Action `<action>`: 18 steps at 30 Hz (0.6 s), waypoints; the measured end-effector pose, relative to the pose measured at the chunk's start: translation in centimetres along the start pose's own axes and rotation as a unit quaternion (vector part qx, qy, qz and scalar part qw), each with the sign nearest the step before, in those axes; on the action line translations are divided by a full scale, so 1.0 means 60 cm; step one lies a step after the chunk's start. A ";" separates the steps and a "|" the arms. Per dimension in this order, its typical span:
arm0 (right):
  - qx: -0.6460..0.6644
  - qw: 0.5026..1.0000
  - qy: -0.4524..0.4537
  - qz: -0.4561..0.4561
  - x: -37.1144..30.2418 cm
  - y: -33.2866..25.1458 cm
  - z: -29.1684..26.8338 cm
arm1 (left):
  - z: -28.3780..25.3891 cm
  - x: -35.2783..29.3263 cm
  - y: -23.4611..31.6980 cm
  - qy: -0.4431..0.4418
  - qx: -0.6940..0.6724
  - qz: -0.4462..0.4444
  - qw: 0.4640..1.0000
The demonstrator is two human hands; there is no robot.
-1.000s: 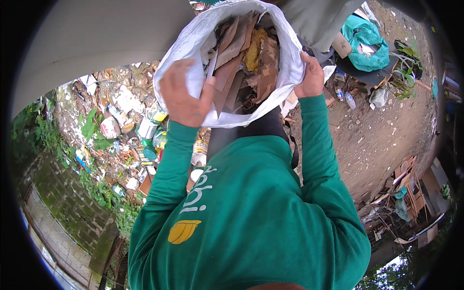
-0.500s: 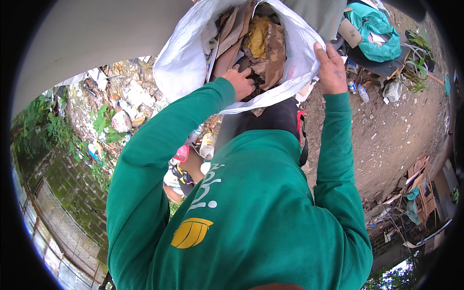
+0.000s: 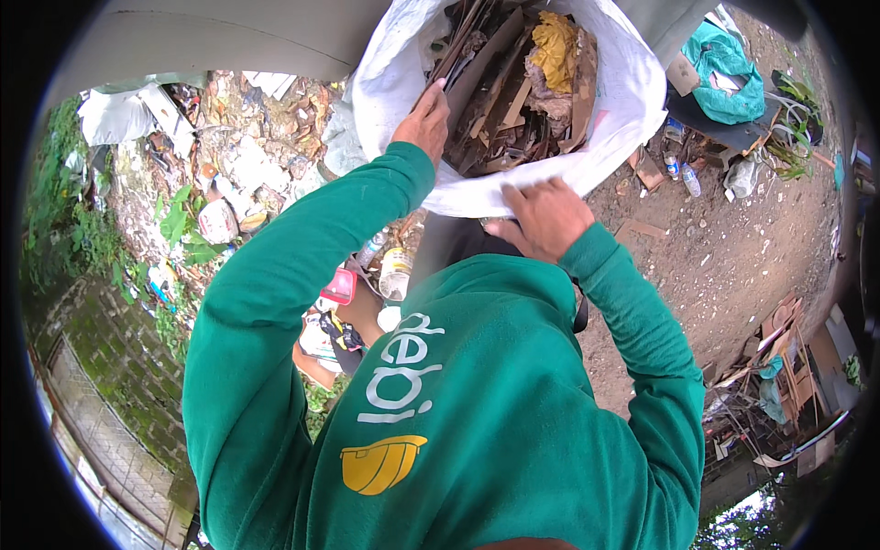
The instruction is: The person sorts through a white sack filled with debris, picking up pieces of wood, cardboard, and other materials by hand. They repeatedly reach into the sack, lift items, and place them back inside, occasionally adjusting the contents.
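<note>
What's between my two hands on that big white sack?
In the head view, left hand and right hand are separated by brown cardboard scraps and the white woven sack rim.

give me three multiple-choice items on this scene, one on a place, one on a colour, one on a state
1. Where is the left hand?
A. reaching into the white sack among the cardboard scraps
B. on the ground
C. behind the back

2. What colour is the crumpled piece at the top of the sack?
A. blue
B. yellow
C. red

3. What is the right hand doing?
A. gripping a bottle
B. hanging free
C. resting flat on the sack's near rim

Answers: 1 A, its fingers are in among the scraps inside the mouth. 2 B, it stands out yellow against brown cardboard. 3 C, the hand lies spread on the white fabric, holding nothing.
</note>
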State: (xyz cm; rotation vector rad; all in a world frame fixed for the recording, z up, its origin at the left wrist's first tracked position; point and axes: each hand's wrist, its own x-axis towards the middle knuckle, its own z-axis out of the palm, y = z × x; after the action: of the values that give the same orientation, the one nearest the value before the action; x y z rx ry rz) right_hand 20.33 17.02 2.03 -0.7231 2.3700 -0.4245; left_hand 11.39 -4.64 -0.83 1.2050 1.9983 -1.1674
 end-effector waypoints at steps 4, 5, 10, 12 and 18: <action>-0.020 0.984 -0.175 0.004 -0.058 0.005 0.051 | -0.004 -0.031 0.014 -0.011 -0.089 -0.024 0.996; -0.022 0.984 -0.173 0.019 -0.066 0.006 0.033 | -0.007 -0.031 0.014 -0.010 -0.105 -0.031 0.994; -0.028 0.981 -0.189 0.024 -0.064 0.003 -0.024 | -0.007 -0.023 0.011 -0.017 -0.130 -0.019 0.991; -0.006 0.972 -0.234 0.038 -0.047 0.002 -0.041 | -0.015 -0.023 0.012 -0.019 -0.113 -0.012 0.993; 0.152 0.987 0.046 -0.015 0.045 0.013 -0.020 | -0.008 -0.014 0.037 0.037 -0.073 -0.005 0.997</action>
State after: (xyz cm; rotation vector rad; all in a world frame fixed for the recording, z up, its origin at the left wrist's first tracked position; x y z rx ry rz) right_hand 17.45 16.17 1.35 -0.6086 2.3097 -0.8273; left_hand 13.73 -4.06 -0.82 1.1804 2.1074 -0.9762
